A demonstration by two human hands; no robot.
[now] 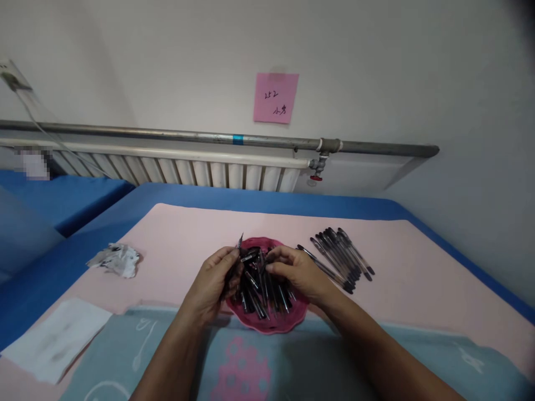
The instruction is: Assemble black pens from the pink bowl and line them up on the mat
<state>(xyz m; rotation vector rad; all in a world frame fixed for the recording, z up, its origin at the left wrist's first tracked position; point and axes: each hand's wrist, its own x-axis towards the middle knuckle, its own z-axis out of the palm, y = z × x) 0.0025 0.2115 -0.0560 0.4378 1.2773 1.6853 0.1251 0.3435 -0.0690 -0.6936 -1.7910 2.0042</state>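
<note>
A pink scalloped basket (267, 329) in front of me is full of dark pen parts (254, 284), among them caps and clear tubes. My left hand (219, 275) is closed round a pen (239, 241) at the basket's left rim, its pointed tip sticking up past the thumb. Over the basket's right side, my right hand (295, 270) pinches at something dark among the parts; the fingers partly hide it. To the right of that hand lies a row of pens (340, 253) with dark ends, side by side on the pink cover.
A crumpled, stained tissue (115, 259) lies on the left of the pink cover (179, 234), and a smudged white sheet (58, 340) is nearer me. A blue-grey patterned cloth (167, 334) covers the front edge. Behind stand a radiator (200, 172) and a pipe (175, 133).
</note>
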